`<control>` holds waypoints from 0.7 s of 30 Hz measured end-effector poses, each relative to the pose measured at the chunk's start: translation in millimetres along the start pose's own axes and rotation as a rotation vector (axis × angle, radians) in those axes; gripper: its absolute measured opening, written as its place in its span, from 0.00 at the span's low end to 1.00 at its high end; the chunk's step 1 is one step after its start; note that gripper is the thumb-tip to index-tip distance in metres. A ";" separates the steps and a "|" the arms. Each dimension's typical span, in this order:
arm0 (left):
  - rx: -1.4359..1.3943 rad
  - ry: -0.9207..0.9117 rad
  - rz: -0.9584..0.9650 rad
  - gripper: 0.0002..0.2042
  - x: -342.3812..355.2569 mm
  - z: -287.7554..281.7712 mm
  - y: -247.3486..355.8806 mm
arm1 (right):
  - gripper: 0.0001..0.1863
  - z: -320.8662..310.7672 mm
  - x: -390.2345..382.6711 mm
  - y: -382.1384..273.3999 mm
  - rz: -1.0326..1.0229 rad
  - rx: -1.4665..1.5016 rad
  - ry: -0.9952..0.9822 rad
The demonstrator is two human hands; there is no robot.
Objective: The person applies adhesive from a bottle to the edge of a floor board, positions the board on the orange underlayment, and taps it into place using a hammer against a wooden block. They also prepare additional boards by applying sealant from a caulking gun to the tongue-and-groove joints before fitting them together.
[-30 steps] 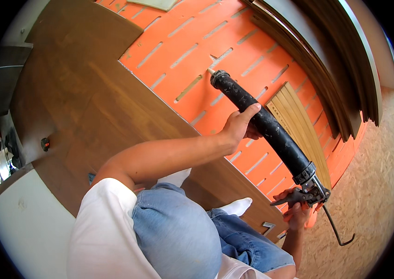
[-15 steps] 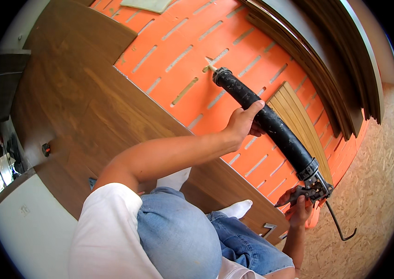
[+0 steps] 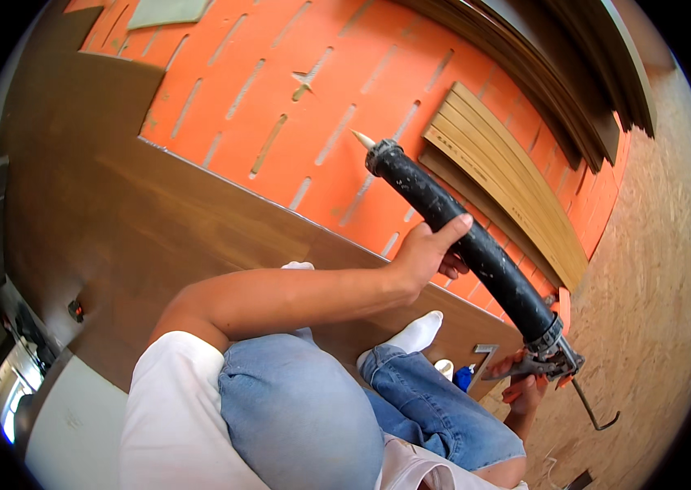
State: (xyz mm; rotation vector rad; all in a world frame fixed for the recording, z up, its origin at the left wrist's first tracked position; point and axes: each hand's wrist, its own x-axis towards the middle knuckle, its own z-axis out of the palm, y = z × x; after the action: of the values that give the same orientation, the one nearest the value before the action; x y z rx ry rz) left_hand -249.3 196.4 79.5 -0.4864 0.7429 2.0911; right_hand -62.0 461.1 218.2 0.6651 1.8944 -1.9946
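Note:
A long black caulking gun (image 3: 476, 249) slants across the view, its tan pointed nozzle (image 3: 363, 140) toward the upper left. Wrapped round the middle of its barrel is my left hand (image 3: 433, 255), thumb on top. At the rear, my right hand (image 3: 526, 390) grips the handle and trigger, partly hidden by the mechanism. A hooked metal rod sticks out behind. Beneath the nozzle lies orange underlay (image 3: 223, 131) with rows of slots. Two of those slots hold beige adhesive (image 3: 269, 145), the upper one with a smear across it.
Brown laid floorboards (image 3: 117, 237) stretch left of the underlay, with a stepped edge. Loose planks (image 3: 500, 175) lie on the underlay; stacked dark boards (image 3: 525, 73) stand behind. Chipboard (image 3: 623, 310) covers the right. A metal pull bar (image 3: 486, 353) and blue bottle (image 3: 464, 377) sit by my knee.
The nozzle has come away from the adhesive-smeared slot and now hangs nearer to me. My view has shifted right, bringing the blue bottle into sight. Both hands keep their hold.

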 end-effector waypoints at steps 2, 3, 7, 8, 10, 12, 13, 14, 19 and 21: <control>0.010 -0.035 -0.082 0.24 -2.0 9.3 -11.5 | 0.33 -7.3 -27.2 7.3 0.029 0.039 0.048; 0.024 -0.048 -0.102 0.25 1.1 13.3 -18.1 | 0.33 -7.4 -38.1 11.1 0.024 0.047 0.083; 0.070 -0.090 -0.151 0.25 8.3 20.2 -35.6 | 0.32 4.6 -62.0 20.2 0.013 0.042 0.172; 0.084 -0.094 -0.160 0.25 9.6 19.2 -36.8 | 0.31 6.7 -63.0 22.1 0.022 0.030 0.154; 0.101 -0.073 -0.172 0.25 9.0 19.5 -37.3 | 0.31 8.1 -64.2 27.5 0.027 0.050 0.132; 0.116 -0.036 -0.200 0.25 4.3 17.0 -39.1 | 0.31 1.4 -68.3 34.5 0.032 0.066 0.110; 0.122 -0.017 -0.210 0.25 1.2 15.3 -39.4 | 0.32 -0.2 -68.9 36.4 0.033 0.072 0.096; 0.115 0.005 -0.227 0.25 -2.1 14.3 -39.4 | 0.30 -0.5 -68.6 35.4 0.037 0.074 0.083; 0.105 0.014 -0.251 0.25 -6.9 6.4 -46.1 | 0.26 4.5 -63.5 26.9 0.080 0.080 0.105; 0.091 0.010 -0.272 0.25 -8.1 4.1 -47.4 | 0.26 3.5 -65.0 24.8 0.108 0.056 0.122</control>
State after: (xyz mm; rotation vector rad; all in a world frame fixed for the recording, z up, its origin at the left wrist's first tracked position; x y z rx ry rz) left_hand -206.2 216.6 71.4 -0.5173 0.7310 1.7956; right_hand 5.4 449.8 231.7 0.9034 1.8330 -1.9864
